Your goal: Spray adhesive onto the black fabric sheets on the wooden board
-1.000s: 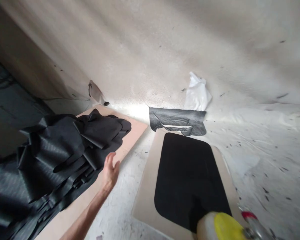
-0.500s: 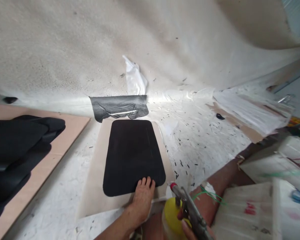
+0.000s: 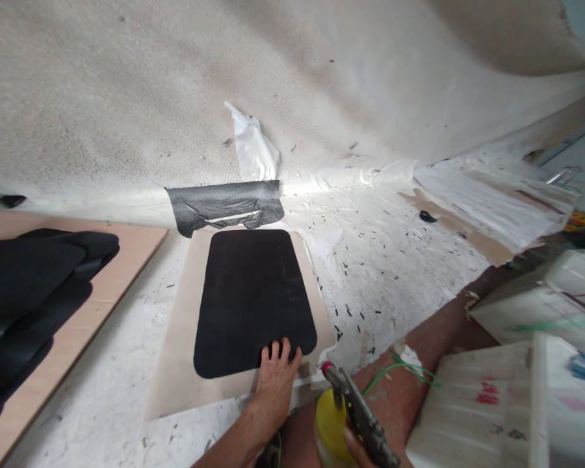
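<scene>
A black sheet with rounded corners (image 3: 253,299) lies flat on a larger piece of beige paper (image 3: 173,370). The spread fingertips of my left hand (image 3: 275,377) rest on the sheet's near edge, towards its right corner. At the bottom of the view my right hand (image 3: 357,450), partly cut off by the frame, grips a spray gun (image 3: 359,408) with a yellow cup below it. The gun's red-ringed nozzle points up and left, just beyond the sheet's near right corner. No spray can be made out.
To the left, black pieces (image 3: 29,279) overlap on a tan board (image 3: 131,250). A crumpled dark sheet (image 3: 224,203) lies at the foot of a hanging cloth (image 3: 151,97). Small black scraps litter the white covering (image 3: 370,253). White boxes (image 3: 472,396) stand at right.
The view has shifted slightly, so most things sit a little further left. The spray gun's nozzle is slightly lower relative to the sheet's corner. My left hand stays at the near edge.
</scene>
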The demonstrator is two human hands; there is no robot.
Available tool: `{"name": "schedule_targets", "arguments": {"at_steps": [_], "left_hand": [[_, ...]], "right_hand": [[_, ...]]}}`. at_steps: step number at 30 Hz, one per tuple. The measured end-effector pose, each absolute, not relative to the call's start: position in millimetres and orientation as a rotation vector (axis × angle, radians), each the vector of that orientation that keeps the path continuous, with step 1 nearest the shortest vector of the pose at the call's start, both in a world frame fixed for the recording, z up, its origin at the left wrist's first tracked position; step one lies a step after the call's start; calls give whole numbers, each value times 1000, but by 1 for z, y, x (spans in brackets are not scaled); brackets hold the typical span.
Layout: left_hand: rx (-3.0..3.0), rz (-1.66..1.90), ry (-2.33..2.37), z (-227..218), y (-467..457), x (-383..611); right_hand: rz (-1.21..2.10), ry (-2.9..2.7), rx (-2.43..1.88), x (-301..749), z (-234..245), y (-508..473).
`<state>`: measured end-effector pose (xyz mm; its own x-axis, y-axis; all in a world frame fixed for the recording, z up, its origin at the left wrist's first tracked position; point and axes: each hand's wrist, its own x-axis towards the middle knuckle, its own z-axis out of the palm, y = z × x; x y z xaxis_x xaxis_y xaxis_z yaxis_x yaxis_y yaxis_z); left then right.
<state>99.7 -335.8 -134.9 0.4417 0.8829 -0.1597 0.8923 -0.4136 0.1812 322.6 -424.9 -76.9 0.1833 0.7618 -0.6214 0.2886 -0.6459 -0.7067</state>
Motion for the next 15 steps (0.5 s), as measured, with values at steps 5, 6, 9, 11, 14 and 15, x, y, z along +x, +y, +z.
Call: {"name": "schedule_targets", "arguments": {"at_steps": [5,6,9,11,14,15], "left_hand": [[2452,-72,1552,-136,-336,100],[2453,-71,1551,-136,-336,100],[2453,-61,1535,-134,-336,99],[2450,-52,1534,-134,-337,99],[2449,-31,1544,-135,-338,98],[2448,-23,1545,-136,-338,98]], "right_hand": [[1420,-937,-2096,339,-84,-412],[1353,-930,-2120,338,-83,-412],[1112,-945,-2157,328,-74,-418],[1031,-1000,-2125,315,-65,-424],[1014,-1105,-2024,297,-47,-423],[996,-1133,-1999,292,-41,-420]]}}
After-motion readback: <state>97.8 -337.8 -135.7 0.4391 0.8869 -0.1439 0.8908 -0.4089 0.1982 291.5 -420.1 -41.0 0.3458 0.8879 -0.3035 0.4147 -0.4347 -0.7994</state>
